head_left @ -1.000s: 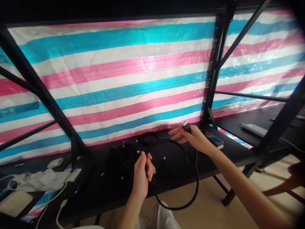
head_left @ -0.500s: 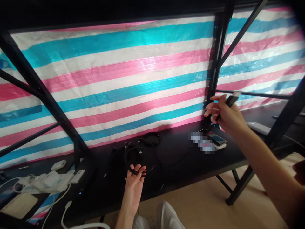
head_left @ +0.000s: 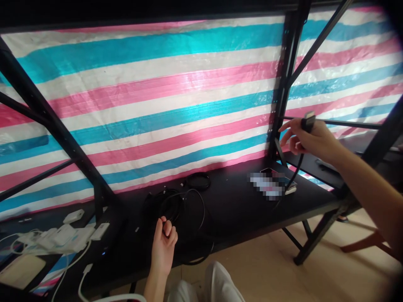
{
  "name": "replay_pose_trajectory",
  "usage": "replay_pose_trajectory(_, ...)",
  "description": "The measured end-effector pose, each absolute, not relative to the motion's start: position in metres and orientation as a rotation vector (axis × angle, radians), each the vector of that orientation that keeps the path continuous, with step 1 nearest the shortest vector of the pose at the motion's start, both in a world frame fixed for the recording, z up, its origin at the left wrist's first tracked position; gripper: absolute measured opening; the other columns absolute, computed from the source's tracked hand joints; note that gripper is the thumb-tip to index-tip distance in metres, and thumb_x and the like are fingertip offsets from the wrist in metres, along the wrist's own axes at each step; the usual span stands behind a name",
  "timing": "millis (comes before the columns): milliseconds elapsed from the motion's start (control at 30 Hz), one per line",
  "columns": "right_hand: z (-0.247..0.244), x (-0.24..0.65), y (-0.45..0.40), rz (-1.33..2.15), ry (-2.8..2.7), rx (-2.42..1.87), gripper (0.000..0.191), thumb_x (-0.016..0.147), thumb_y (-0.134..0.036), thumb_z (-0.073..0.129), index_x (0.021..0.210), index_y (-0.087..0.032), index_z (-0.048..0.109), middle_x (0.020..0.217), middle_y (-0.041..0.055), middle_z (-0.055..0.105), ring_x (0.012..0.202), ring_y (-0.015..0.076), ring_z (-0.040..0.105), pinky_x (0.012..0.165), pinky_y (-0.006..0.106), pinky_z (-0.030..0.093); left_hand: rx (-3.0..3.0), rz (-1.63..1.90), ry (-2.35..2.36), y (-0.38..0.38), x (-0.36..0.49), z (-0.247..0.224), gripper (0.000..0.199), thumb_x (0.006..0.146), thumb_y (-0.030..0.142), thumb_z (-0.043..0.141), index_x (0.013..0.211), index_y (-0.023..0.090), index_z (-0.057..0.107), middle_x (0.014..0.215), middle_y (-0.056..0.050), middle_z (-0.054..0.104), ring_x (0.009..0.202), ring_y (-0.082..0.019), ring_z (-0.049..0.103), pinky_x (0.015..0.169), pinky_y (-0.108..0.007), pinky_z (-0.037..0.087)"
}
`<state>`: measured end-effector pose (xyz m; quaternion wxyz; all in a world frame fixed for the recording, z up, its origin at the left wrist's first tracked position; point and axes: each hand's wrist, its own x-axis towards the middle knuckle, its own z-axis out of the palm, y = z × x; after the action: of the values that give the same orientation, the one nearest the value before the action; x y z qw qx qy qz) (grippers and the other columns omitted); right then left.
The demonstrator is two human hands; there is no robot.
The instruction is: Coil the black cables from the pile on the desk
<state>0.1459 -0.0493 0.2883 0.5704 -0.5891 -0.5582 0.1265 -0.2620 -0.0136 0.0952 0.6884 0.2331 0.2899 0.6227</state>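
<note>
Raised at the right, my right hand (head_left: 307,136) grips a black cable near its connector (head_left: 308,119), whose metal end points up. The cable hangs from it toward the black shelf (head_left: 233,209). My left hand (head_left: 165,239) is lower, at the shelf's front, its fingers curled around part of the black cable, mostly hidden by them. Behind it lies a tangled pile of black cables (head_left: 163,203), and loose loops run to its right, one hanging over the front edge. A smaller coil (head_left: 198,181) sits by the striped sheet.
A phone (head_left: 291,182) and a blurred-out item (head_left: 267,184) lie on the shelf at right. White chargers and a power strip (head_left: 63,237) with white cables are at left. Black metal posts (head_left: 285,84) frame a striped sheet (head_left: 176,84); a brown stool (head_left: 362,242) stands at lower right.
My left hand has moved left and down, and its fingers have curled in. My right hand has shifted slightly right, with the connector tilted more upright. The cable loops have spread on the shelf.
</note>
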Motion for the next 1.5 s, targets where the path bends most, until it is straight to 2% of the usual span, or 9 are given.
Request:
replay_pose_trajectory(300, 0.234, 0.133, -0.041, 0.577, -1.657, -1.566, 0.04, 0.082, -0.051, 0.055, 0.095, -0.014, 0.059, 0.064, 0.0064, 0.065, 0.041, 0.0084, 0.041, 0.04, 0.024, 0.029, 0.41, 1.376, 0.404, -0.014, -0.257, 0.112, 0.016, 0.074, 0.02, 0.07, 0.087, 0.02, 0.059, 0.071, 0.004, 0.052, 0.069, -0.01, 0.057, 0.068, -0.024, 0.049)
replay_pose_trajectory(433, 0.212, 0.083, -0.045, 0.768, -2.002, -1.523, 0.042, 0.081, -0.05, 0.056, 0.101, -0.015, 0.067, 0.077, 0.0074, 0.068, 0.064, 0.0156, 0.056, 0.056, 0.025, 0.04, 0.736, 1.221, 0.34, -0.02, -0.223, 0.136, 0.02, 0.072, 0.025, 0.073, 0.084, 0.02, 0.057, 0.077, 0.002, 0.056, 0.078, -0.013, 0.059, 0.081, -0.031, 0.047)
replay_pose_trajectory(533, 0.197, 0.049, -0.053, 0.797, -2.118, -1.437, 0.041, 0.077, -0.051, 0.06, 0.104, -0.021, 0.069, 0.097, 0.0068, 0.069, 0.085, 0.0206, 0.06, 0.073, 0.028, 0.044, 1.015, 1.093, 0.319, -0.024, -0.199, 0.152, 0.016, 0.076, 0.025, 0.07, 0.081, 0.018, 0.056, 0.078, 0.001, 0.057, 0.075, -0.013, 0.059, 0.075, -0.027, 0.044)
replay_pose_trajectory(833, 0.177, -0.01, -0.093, 0.914, -2.155, -1.164, 0.033, 0.07, -0.025, 0.067, 0.102, -0.02, 0.062, 0.089, 0.0017, 0.059, 0.074, 0.0131, 0.052, 0.064, 0.023, 0.042, 1.338, 0.914, 0.391, -0.043, -0.199, 0.156, 0.014, 0.073, 0.022, 0.071, 0.069, 0.014, 0.06, 0.071, -0.001, 0.056, 0.066, -0.013, 0.058, 0.058, -0.022, 0.041)
replay_pose_trajectory(967, 0.179, -0.003, -0.095, 1.057, -2.229, -1.138, 0.056, 0.06, -0.03, 0.076, 0.111, -0.019, 0.055, 0.095, 0.0025, 0.056, 0.084, 0.0171, 0.053, 0.081, 0.032, 0.042, 1.352, 0.983, 0.43, -0.054, -0.212, 0.157, 0.013, 0.074, 0.02, 0.07, 0.068, 0.014, 0.061, 0.072, -0.001, 0.058, 0.069, -0.014, 0.062, 0.068, -0.026, 0.046)
replay_pose_trajectory(1133, 0.191, 0.002, -0.085, 1.653, -2.129, -0.706, 0.08, 0.049, -0.044, 0.083, 0.117, -0.017, 0.051, 0.118, 0.0085, 0.052, 0.112, 0.025, 0.047, 0.098, 0.037, 0.034, 1.309, 1.056, 0.557, -0.055, -0.217, 0.186, 0.013, 0.069, 0.022, 0.074, 0.069, 0.014, 0.063, 0.067, 0.0, 0.059, 0.06, -0.016, 0.065, 0.05, -0.021, 0.046)
replay_pose_trajectory(1233, 0.203, -0.007, -0.082, 1.71, -1.727, -0.731, 0.048, 0.075, -0.057, 0.062, 0.098, -0.016, 0.054, 0.095, 0.0055, 0.057, 0.097, 0.0195, 0.056, 0.092, 0.036, 0.041, 1.365, 1.122, 0.589, -0.054, -0.214, 0.209, 0.013, 0.067, 0.02, 0.075, 0.066, 0.013, 0.064, 0.067, -0.001, 0.062, 0.059, -0.016, 0.066, 0.048, -0.021, 0.047)
replay_pose_trajectory(1333, 0.216, -0.008, -0.079, 1.583, -1.407, -0.959, 0.037, 0.087, -0.055, 0.048, 0.079, -0.018, 0.047, 0.062, -0.006, 0.04, 0.051, 0.0076, 0.046, 0.059, 0.026, 0.048, 1.371, 1.31, 0.609, -0.056, -0.219, 0.224, 0.013, 0.067, 0.02, 0.075, 0.067, 0.014, 0.064, 0.069, -0.001, 0.062, 0.062, -0.017, 0.067, 0.049, -0.021, 0.048)
replay_pose_trajectory(1500, 0.246, 0.03, -0.071, 1.345, -1.344, -1.157, 0.038, 0.085, -0.054, 0.052, 0.096, -0.017, 0.055, 0.057, -0.0092, 0.018, 0.043, 0.0039, 0.01, 0.035, 0.016, 0.009, 1.067, 1.508, 0.602, -0.062, -0.255, 0.222, 0.03, 0.076, 0.038, 0.066, 0.06, 0.015, 0.056, 0.063, 0.002, 0.055, 0.06, -0.014, 0.064, 0.053, -0.023, 0.049)
